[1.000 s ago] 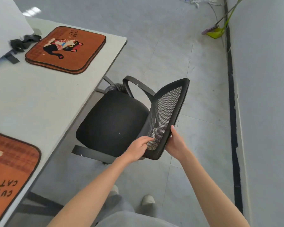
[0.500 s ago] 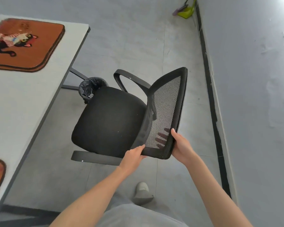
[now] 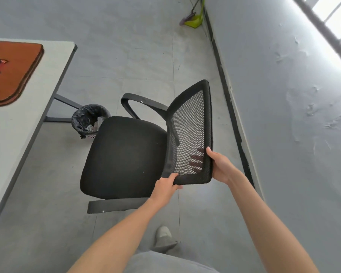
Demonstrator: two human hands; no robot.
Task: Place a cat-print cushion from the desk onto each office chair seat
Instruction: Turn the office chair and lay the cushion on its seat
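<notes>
One desk (image 3: 18, 134) at the left carries one cat-print cushion (image 3: 10, 73), cut off by the frame edge and well apart from both hands. One office chair (image 3: 126, 158) stands beside the desk, seat bare, with one bin (image 3: 88, 119) behind it. The left hand (image 3: 165, 187) grips the mesh backrest's (image 3: 189, 134) near corner, and the right hand (image 3: 221, 167) clasps its outer edge, fingers showing through the mesh.

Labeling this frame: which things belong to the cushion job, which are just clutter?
Job:
- office chair, seat bare
- cat-print cushion on desk
- left hand and right hand, gripping the mesh backrest

Clutter:
- lined bin
- green dustpan
</notes>
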